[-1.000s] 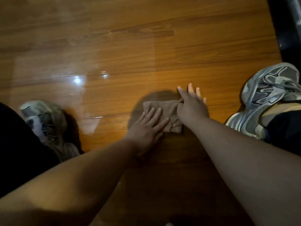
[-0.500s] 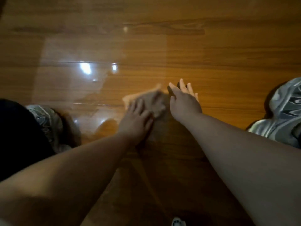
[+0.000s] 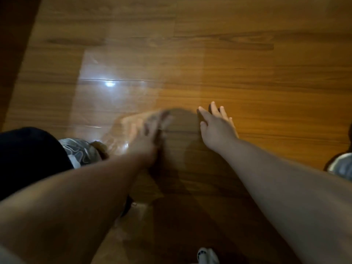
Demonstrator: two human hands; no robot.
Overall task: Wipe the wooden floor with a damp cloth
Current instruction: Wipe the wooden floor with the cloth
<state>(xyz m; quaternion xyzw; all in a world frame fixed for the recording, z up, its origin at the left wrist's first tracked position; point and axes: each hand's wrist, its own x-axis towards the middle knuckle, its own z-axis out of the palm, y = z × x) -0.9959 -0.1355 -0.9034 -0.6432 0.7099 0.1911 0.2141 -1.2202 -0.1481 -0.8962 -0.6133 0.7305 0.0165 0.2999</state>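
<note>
A brownish cloth (image 3: 137, 119) lies flat on the wooden floor (image 3: 247, 77), smeared by motion blur. My left hand (image 3: 146, 134) presses down on it with fingers spread, also blurred. My right hand (image 3: 217, 126) rests flat on the bare boards to the right of the cloth, fingers apart, holding nothing and clear of the cloth. A wet, shiny patch (image 3: 118, 84) with a light reflection spreads across the planks left of and beyond the cloth.
A grey patterned sneaker (image 3: 80, 151) sits at the left beside a dark trouser leg (image 3: 26, 155). The other sneaker (image 3: 342, 166) peeks in at the right edge. A dark strip (image 3: 13, 44) runs along the upper left. A small white object (image 3: 207, 256) lies at the bottom.
My left hand has slid the cloth to the left, away from my right hand. My right hand has come off the cloth and now lies on bare floor. The view has shifted left.
</note>
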